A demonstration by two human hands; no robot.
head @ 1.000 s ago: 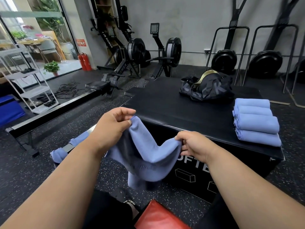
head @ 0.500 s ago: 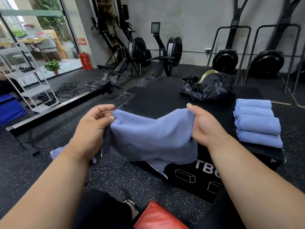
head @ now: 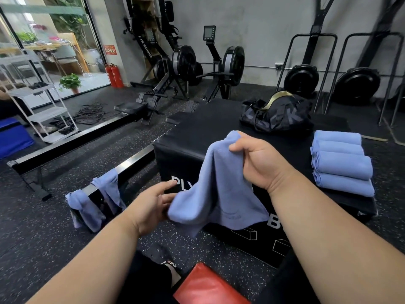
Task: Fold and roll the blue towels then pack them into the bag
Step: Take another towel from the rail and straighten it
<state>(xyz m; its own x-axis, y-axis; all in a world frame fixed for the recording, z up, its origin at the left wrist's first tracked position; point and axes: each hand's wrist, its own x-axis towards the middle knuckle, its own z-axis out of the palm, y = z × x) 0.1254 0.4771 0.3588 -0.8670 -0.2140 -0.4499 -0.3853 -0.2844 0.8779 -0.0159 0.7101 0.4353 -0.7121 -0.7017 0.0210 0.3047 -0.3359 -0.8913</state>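
Note:
A blue towel (head: pixel 215 189) hangs in front of the black plyo box (head: pixel 197 132). My right hand (head: pixel 260 160) grips its bunched top edge and holds it up. Lower down, my left hand (head: pixel 153 205) reaches to the towel's lower left corner with fingers extended, touching the cloth. Several rolled blue towels (head: pixel 341 163) lie side by side on the box's right end. The black duffel bag (head: pixel 277 114) with a gold strap sits at the back of the box. Another blue towel (head: pixel 96 200) drapes over a metal rail to the left.
Rowing machines (head: pixel 182 69) and fan bikes (head: pixel 302 80) line the back wall. A white shelf rack (head: pixel 35 97) and a blue mat (head: pixel 13 139) stand at the left. A red cushion (head: pixel 208 288) lies near my legs on the speckled rubber floor.
My right hand gathered both top corners and lifted the towel. My left hand let go of the top edge and dropped to the lower corner.

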